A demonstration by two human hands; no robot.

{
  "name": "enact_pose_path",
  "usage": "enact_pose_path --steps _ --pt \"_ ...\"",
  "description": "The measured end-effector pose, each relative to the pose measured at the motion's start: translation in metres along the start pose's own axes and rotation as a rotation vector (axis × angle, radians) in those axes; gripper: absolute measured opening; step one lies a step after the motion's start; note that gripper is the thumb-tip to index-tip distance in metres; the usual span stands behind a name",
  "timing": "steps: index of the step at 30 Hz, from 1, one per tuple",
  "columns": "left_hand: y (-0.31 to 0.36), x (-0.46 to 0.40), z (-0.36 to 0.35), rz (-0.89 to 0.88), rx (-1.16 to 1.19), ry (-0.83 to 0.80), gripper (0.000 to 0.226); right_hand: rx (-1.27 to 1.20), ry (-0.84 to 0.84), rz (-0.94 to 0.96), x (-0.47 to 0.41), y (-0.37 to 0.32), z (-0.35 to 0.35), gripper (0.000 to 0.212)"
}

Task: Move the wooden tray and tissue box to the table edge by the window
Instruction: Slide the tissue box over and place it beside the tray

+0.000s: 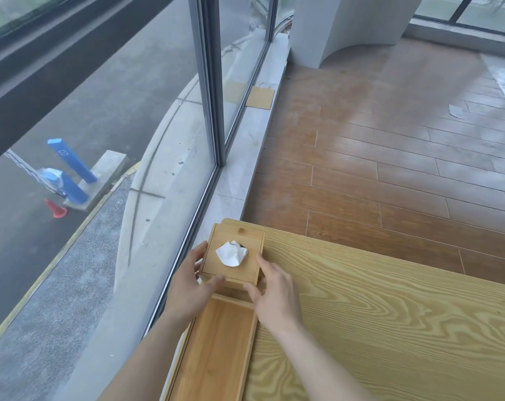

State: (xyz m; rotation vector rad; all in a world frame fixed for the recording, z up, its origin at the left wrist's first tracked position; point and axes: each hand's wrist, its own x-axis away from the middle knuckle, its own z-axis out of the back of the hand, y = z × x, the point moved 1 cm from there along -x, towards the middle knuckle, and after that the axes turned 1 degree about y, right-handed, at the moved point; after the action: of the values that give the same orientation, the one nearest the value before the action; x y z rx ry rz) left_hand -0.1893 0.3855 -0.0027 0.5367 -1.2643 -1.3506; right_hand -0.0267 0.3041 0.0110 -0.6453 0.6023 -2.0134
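Observation:
A square wooden tissue box (239, 264) with a white tissue (231, 253) poking from its top stands at the table's far left corner, beside the window. My left hand (187, 285) grips its left side and near edge. My right hand (271, 296) holds its right side and near corner. A long wooden tray (216, 348) lies along the table's left edge, just in front of the box, its far end touching or nearly touching the box. Nothing lies in the tray.
The light wood-grain table (375, 328) stretches to the right. A floor-to-ceiling window (210, 96) runs along the left with a stone sill (245, 157) below. Wooden floor (390, 154) lies beyond the table's far edge.

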Motion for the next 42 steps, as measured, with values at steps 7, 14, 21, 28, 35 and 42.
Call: enact_pose_path --steps 7,14,21,28,35,42 --pt "0.005 -0.024 -0.004 0.015 -0.020 0.017 0.077 -0.017 0.080 -0.031 -0.020 -0.004 -0.001 0.060" --pt "0.011 -0.048 -0.011 -0.010 -0.035 0.028 0.076 -0.033 0.114 -0.066 -0.039 -0.006 0.000 0.053" --pt "0.010 -0.061 -0.014 0.000 -0.019 0.028 0.075 -0.020 0.109 -0.068 -0.048 -0.007 0.001 0.052" --pt "0.009 -0.062 -0.012 -0.019 -0.022 0.023 0.075 -0.018 0.108 -0.072 -0.047 -0.007 0.001 0.052" --pt "0.009 -0.065 -0.011 -0.012 0.000 -0.001 0.076 -0.034 0.117 -0.078 -0.047 -0.007 0.001 0.052" --pt "0.006 -0.063 -0.010 -0.005 0.007 0.008 0.077 -0.029 0.115 -0.078 -0.046 -0.006 -0.001 0.052"
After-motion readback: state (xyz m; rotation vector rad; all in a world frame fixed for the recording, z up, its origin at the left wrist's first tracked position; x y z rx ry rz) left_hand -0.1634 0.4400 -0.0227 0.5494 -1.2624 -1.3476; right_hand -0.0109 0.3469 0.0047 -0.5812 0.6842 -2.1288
